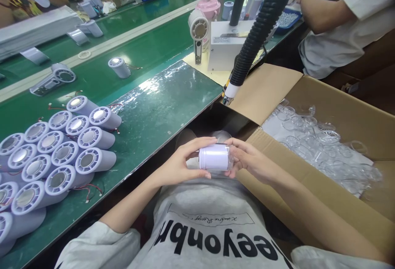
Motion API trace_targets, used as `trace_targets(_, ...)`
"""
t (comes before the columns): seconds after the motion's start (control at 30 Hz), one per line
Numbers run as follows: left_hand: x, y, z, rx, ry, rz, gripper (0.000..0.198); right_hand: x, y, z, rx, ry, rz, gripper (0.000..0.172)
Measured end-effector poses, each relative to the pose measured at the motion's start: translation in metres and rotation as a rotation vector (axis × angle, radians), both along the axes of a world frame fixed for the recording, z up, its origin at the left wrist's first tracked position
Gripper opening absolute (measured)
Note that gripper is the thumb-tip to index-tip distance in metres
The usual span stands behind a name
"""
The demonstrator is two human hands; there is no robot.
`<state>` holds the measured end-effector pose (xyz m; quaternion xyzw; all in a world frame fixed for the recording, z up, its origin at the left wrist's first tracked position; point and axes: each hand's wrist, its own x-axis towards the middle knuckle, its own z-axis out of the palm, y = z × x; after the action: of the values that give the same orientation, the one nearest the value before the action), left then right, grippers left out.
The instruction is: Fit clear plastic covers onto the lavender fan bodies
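In front of my lap I hold a lavender fan head (215, 157), a short cylinder lying on its side. My left hand (185, 162) grips its left end, thumb and fingers on opposite sides. At the right end, the fingers of my right hand (247, 160) close round the rim, where a clear plastic edge shows; whether it is a separate cover I cannot tell. On the green bench (148, 116) at the left stand several similar fan heads (64, 153), with grilles facing up and thin red wires trailing.
A cardboard box (324, 203) on my right contains several clear plastic rings (324, 141). A black corrugated hose (262, 26) hangs over its near corner. Behind stand a white machine box (226, 46) and a handheld fan (198, 30). Co-workers sit at far left and right.
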<state>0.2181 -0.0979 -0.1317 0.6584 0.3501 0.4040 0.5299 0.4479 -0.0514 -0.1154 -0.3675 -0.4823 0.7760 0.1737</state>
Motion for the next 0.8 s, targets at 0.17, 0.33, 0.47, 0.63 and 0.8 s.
trace_targets(0.17, 0.000, -0.001, 0.001, -0.032, -0.024, -0.012, 0.080, -0.006, -0.002, -0.002, -0.119, 0.036, -0.034, 0.053)
trace_targets(0.33, 0.000, 0.000, 0.000, -0.083, -0.067, -0.012, 0.080, -0.011, -0.003, -0.001, -0.294, 0.025, -0.010, 0.050)
trace_targets(0.47, 0.000, -0.002, 0.000, -0.121, -0.090, -0.001, 0.080, -0.013, -0.002, 0.001, -0.411, -0.020, -0.012, 0.058)
trace_targets(0.63, 0.002, 0.003, 0.001, -0.232, -0.138, -0.011, 0.080, -0.013, 0.000, -0.004, -0.478, 0.043, -0.024, 0.064)
trace_targets(0.8, 0.014, 0.051, -0.006, -0.371, -0.207, -0.014, 0.084, -0.012, 0.027, -0.025, -0.512, 0.182, -0.191, 0.064)
